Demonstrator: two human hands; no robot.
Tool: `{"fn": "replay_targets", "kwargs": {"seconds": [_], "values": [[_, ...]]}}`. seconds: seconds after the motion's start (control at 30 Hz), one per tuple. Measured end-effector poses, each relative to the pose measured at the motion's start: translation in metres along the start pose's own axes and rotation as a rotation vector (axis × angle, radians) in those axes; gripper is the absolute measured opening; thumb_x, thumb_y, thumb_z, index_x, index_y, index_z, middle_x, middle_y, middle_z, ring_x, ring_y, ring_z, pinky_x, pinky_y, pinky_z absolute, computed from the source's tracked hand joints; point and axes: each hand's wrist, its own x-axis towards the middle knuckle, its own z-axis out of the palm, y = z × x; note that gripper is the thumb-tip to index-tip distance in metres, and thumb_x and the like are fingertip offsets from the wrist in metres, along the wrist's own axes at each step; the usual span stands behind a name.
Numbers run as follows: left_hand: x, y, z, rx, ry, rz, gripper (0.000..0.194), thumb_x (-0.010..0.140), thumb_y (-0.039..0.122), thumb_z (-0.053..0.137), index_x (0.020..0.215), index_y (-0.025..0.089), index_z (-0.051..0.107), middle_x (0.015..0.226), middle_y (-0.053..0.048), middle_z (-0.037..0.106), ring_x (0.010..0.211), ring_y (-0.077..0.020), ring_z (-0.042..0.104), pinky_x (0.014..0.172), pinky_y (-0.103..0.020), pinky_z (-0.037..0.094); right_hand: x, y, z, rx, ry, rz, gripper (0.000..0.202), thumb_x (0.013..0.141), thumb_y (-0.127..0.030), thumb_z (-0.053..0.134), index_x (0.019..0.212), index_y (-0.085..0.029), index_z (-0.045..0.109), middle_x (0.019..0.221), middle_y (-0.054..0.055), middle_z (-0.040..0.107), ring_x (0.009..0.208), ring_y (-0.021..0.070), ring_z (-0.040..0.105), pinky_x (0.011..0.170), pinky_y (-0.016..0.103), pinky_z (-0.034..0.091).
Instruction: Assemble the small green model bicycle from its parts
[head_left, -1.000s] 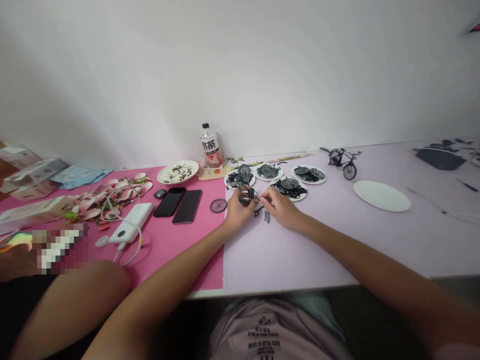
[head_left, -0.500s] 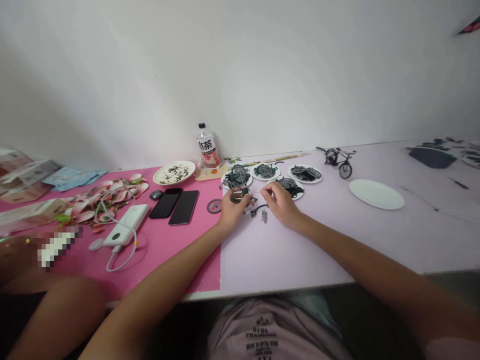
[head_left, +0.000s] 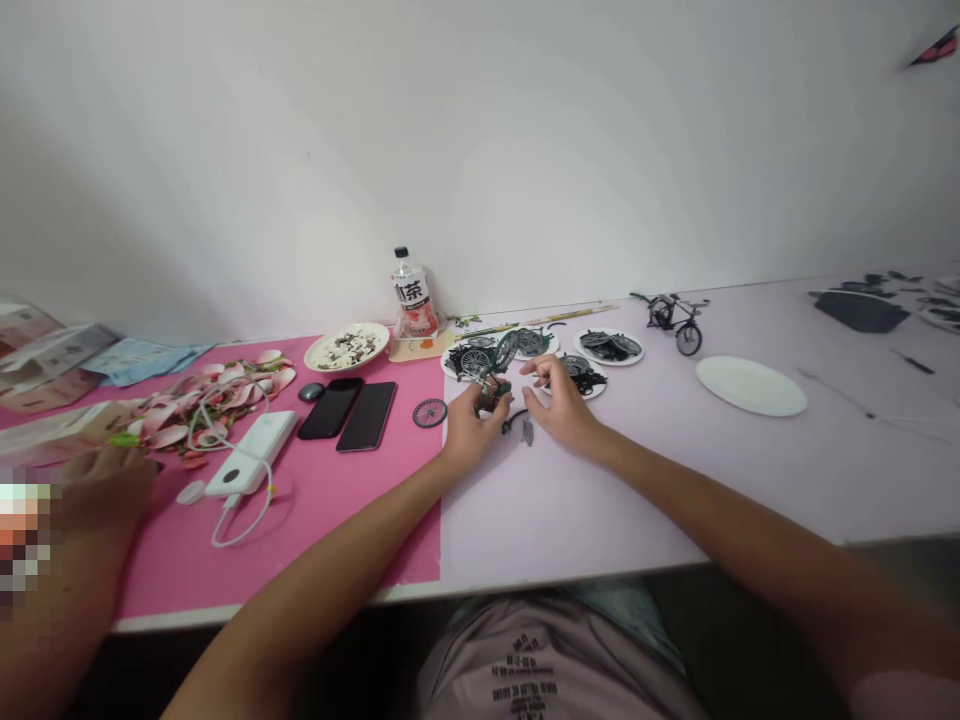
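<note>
My left hand (head_left: 474,428) is closed on a small dark bicycle assembly (head_left: 505,352), whose wheel rises above the fingers. Close by on the right, my right hand (head_left: 559,405) has its thumb and index finger apart, with nothing visible between them. Just below and between the hands lie a black curved part (head_left: 513,421) and a small grey part (head_left: 527,432). A loose spoked wheel (head_left: 430,413) rests on the pink surface left of my left hand. Behind the hands, white plates hold dark parts, among them a plate of grey parts (head_left: 611,347).
An assembled toy bicycle (head_left: 676,322) stands at the back right, near a bare white plate (head_left: 751,386). On the left are two phones (head_left: 367,416), a power bank (head_left: 251,452), pink petals (head_left: 176,412) and a bottle (head_left: 414,295). Another person's hand (head_left: 109,485) is at far left.
The bicycle assembly has turned in my left hand, its wheel now tilted to the right. My right hand's fingers have spread from a pinch. The other person's hand has moved up onto the table.
</note>
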Motion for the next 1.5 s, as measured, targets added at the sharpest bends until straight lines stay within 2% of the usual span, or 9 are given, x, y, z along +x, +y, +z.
{"fn": "replay_targets", "kwargs": {"seconds": [0.13,0.37,0.53,0.77,0.9,1.0,1.2,1.37,1.5], "values": [[-0.002,0.005,-0.002,0.071,-0.024,0.046,0.020,0.087,0.036,0.069,0.096,0.018,0.073,0.076,0.000,0.068,0.069,-0.0144,0.059,0.070,-0.024,0.050,0.001,0.006,0.002,0.023,-0.037,0.067,0.018,0.093,-0.030,0.060,0.107,-0.026,0.049,0.116,0.009,0.065,0.095,0.0235,0.057,0.087,0.041,0.048],[-0.004,0.006,-0.003,0.138,-0.049,0.089,0.019,0.089,0.034,0.068,0.098,0.019,0.076,0.076,0.000,0.070,0.071,-0.0148,0.062,0.073,-0.024,0.050,0.002,0.009,0.002,0.013,-0.042,0.049,0.009,0.092,-0.028,0.060,0.098,-0.024,0.055,0.100,0.006,0.064,0.086,0.0216,0.057,0.082,0.038,0.048],[-0.004,0.005,-0.002,0.132,-0.028,0.084,0.017,0.088,0.033,0.070,0.097,0.020,0.076,0.080,-0.002,0.072,0.073,-0.0165,0.064,0.075,-0.026,0.050,0.001,0.011,0.003,0.018,-0.070,0.081,0.009,0.092,-0.028,0.061,0.097,-0.024,0.055,0.101,0.007,0.065,0.092,0.0221,0.060,0.087,0.039,0.050],[-0.002,0.002,-0.003,0.123,0.000,0.120,0.014,0.087,0.032,0.072,0.098,0.022,0.074,0.099,-0.006,0.077,0.096,-0.0239,0.069,0.095,-0.035,0.051,0.000,0.015,0.005,-0.021,-0.117,0.085,0.012,0.089,-0.030,0.063,0.095,-0.023,0.056,0.096,0.006,0.065,0.085,0.0209,0.059,0.080,0.037,0.050],[-0.002,0.002,-0.002,0.085,0.011,0.115,0.013,0.088,0.032,0.071,0.096,0.022,0.072,0.100,-0.007,0.076,0.095,-0.0228,0.068,0.094,-0.034,0.052,-0.001,0.010,0.004,-0.046,-0.166,0.117,0.012,0.089,-0.032,0.061,0.086,-0.024,0.052,0.083,0.002,0.058,0.076,0.0193,0.056,0.072,0.034,0.048],[-0.004,0.003,-0.001,0.050,-0.030,0.111,0.015,0.089,0.032,0.070,0.100,0.021,0.073,0.101,-0.007,0.076,0.094,-0.0224,0.069,0.093,-0.034,0.052,-0.001,0.006,0.002,-0.061,-0.208,0.161,0.018,0.088,-0.031,0.060,0.081,-0.025,0.044,0.076,-0.001,0.053,0.069,0.0178,0.053,0.066,0.032,0.045],[-0.004,0.006,-0.001,0.009,-0.084,0.117,0.020,0.090,0.030,0.069,0.108,0.021,0.073,0.108,-0.007,0.077,0.104,-0.0245,0.070,0.101,-0.036,0.051,0.001,0.004,-0.002,-0.039,-0.211,0.190,0.028,0.086,-0.033,0.060,0.078,-0.026,0.034,0.078,-0.001,0.059,0.069,0.0171,0.054,0.066,0.032,0.046],[-0.002,0.003,-0.001,-0.033,-0.056,0.069,0.022,0.091,0.034,0.068,0.108,0.019,0.070,0.107,-0.008,0.075,0.094,-0.0204,0.068,0.091,-0.032,0.052,0.000,-0.003,-0.001,-0.006,-0.206,0.214,0.037,0.089,-0.034,0.062,0.079,-0.026,0.027,0.086,0.001,0.068,0.073,0.0187,0.060,0.069,0.033,0.049],[0.002,-0.001,0.000,-0.058,0.001,0.005,0.025,0.092,0.040,0.067,0.102,0.018,0.067,0.106,-0.009,0.074,0.084,-0.0163,0.064,0.078,-0.028,0.049,0.000,-0.009,-0.005,0.052,-0.177,0.199,0.030,0.095,-0.034,0.056,0.085,-0.027,0.029,0.101,0.005,0.073,0.092,0.0234,0.068,0.080,0.038,0.052]]}}
